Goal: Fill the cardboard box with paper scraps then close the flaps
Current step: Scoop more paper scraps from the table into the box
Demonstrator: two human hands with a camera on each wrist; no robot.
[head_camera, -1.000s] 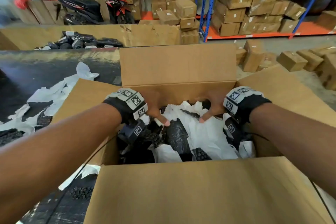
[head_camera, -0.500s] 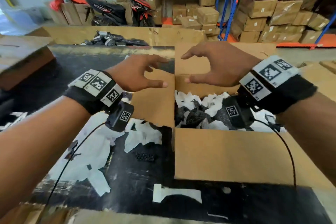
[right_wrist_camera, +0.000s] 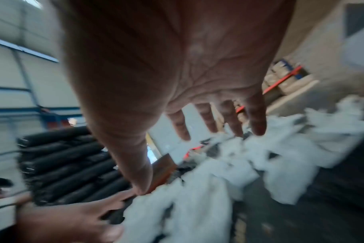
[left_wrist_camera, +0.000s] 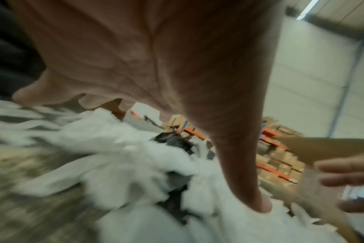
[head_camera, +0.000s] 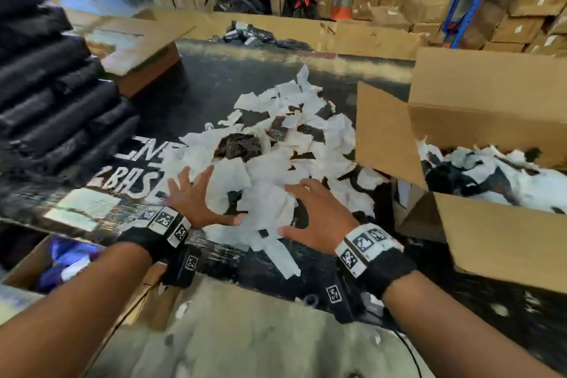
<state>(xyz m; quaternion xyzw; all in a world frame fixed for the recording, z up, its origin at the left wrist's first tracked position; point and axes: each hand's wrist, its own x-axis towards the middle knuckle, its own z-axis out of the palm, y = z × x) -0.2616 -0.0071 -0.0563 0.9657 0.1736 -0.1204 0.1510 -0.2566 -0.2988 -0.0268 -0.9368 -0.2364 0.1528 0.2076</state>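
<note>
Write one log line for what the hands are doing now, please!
step: gathering scraps | left hand: open, over paper scraps | right hand: open, over scraps | cardboard box: part filled, flaps open

Bare forearms, no sleeves. Black wristband (head_camera: 144, 239) on left wrist, another black wristband (head_camera: 388, 270) on right, each ringed by white tags (head_camera: 365, 244) printed with black square codes. Small black camera block (head_camera: 184, 265) under each wrist, thin black cable (head_camera: 411, 356) trailing back.
</note>
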